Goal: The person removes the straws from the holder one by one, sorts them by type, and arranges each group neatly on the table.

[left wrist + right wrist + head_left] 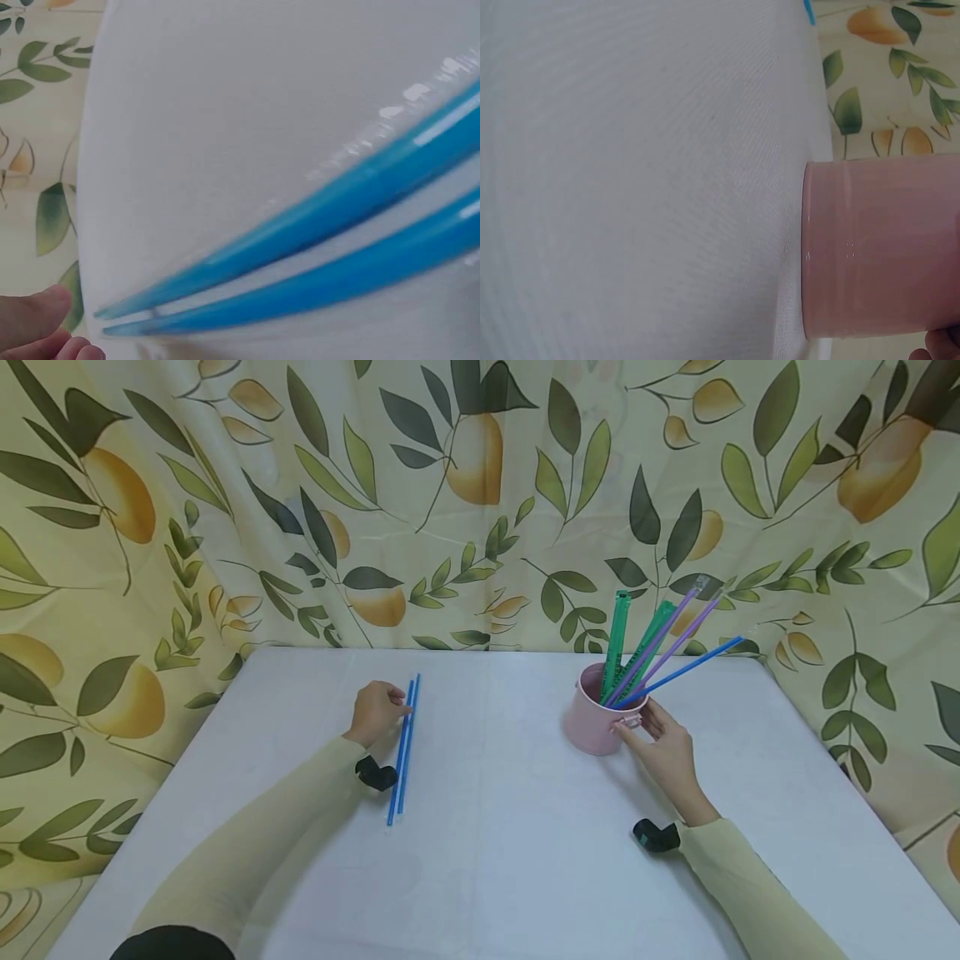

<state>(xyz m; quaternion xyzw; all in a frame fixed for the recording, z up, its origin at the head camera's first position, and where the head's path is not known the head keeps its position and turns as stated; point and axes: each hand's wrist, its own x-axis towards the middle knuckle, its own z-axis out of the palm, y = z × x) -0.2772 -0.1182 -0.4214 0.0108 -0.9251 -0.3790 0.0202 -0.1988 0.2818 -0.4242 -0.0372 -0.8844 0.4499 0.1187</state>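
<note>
Two blue straws [406,752] in clear wrapping lie side by side on the table at the left. My left hand [378,712] is beside their far half, fingers bent, fingertips right at the straws. In the left wrist view, the thumb [45,307] and fingertips show left of the straws [300,247], nothing between them. On the right, my right hand [667,752] grips a pink cup [592,722] by its side, thumb in front near a small handle fitting. The cup holds green ruler-like strips [617,635], purple straws [667,639] and a blue straw [697,660].
A white cloth covers the table [480,827]. Behind it hangs a curtain [450,568] printed with leaves and fruit. Black wrist cameras [656,836] sit at both cuffs. The straws in the cup lean out to the right beyond its rim.
</note>
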